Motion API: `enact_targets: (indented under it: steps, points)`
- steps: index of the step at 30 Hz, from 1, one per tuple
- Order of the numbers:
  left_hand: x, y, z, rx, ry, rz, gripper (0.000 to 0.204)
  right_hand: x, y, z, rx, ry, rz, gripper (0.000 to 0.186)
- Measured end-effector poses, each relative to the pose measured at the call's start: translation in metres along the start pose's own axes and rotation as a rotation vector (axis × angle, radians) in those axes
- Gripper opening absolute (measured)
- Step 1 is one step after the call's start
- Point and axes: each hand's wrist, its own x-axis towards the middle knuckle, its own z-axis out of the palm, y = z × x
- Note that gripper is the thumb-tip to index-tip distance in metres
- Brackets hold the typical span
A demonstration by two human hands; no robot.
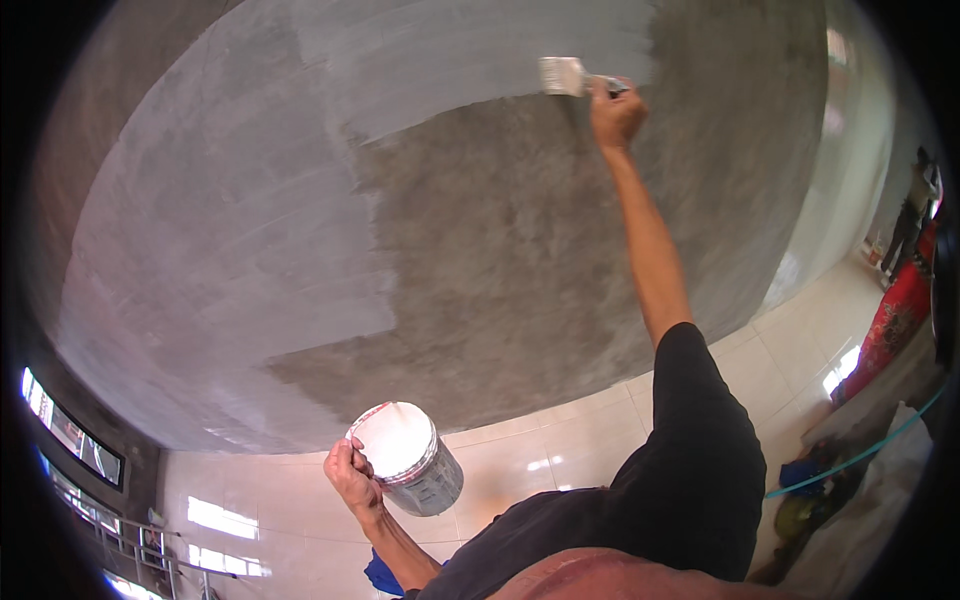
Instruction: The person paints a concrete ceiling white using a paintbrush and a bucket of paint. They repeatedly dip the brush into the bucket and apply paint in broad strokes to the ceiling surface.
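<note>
High on the wall, my right hand is closed round the handle of a wide paintbrush. Its pale, paint-coated bristles point left, at the lower edge of a light grey painted band. Below that band lies darker, unpainted grey wall. Low and to the left, my left hand grips the rim side of a grey bucket. White paint shows inside the bucket, which tilts a little toward me.
Glossy cream floor tiles run along the wall's foot. At far right are a red patterned cloth, a light blue hose and assorted items. A metal frame like a ladder or scaffold stands at lower left, near windows.
</note>
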Motion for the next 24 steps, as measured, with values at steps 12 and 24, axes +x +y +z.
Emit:
enact_targets:
  steps: [12,24]
  points:
    - [0.005,-0.002,-0.004,-0.019,-0.031,-0.040,0.027,0.073,0.077,-0.046,-0.483,0.179,-0.141,0.018]
    - [-0.002,0.005,0.018,0.023,-0.059,-0.053,0.027,-0.053,-0.087,0.033,0.071,-0.150,-0.274,0.013]
